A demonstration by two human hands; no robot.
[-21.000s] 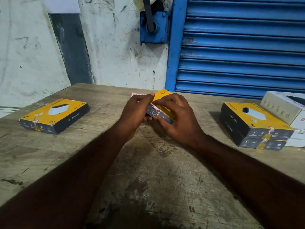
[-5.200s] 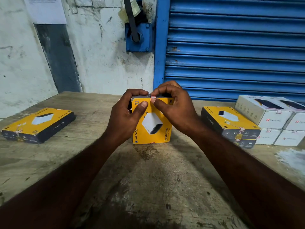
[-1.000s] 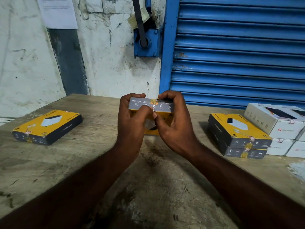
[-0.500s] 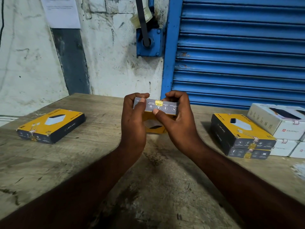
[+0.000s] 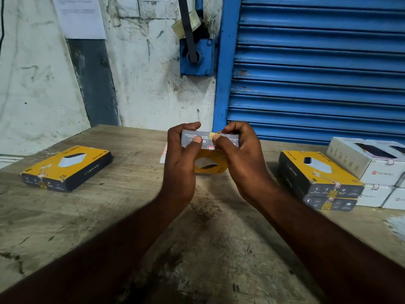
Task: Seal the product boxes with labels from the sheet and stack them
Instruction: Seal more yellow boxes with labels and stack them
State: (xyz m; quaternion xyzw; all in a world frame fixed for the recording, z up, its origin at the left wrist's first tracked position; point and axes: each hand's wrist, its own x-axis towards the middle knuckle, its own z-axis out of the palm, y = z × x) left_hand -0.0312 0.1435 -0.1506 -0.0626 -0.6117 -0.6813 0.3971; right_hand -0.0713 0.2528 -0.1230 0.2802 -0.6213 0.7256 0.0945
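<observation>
My left hand (image 5: 182,165) and right hand (image 5: 240,160) both grip the box (image 5: 205,139), long axis crosswise; the stack (image 5: 317,178) lies rightward, nearer the right hand.

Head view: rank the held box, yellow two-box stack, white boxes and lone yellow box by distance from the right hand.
1. held box: gripped in the right hand, centre.
2. yellow two-box stack: just right of that hand.
3. white boxes: far right, beyond the stack.
4. lone yellow box: far left side.
</observation>
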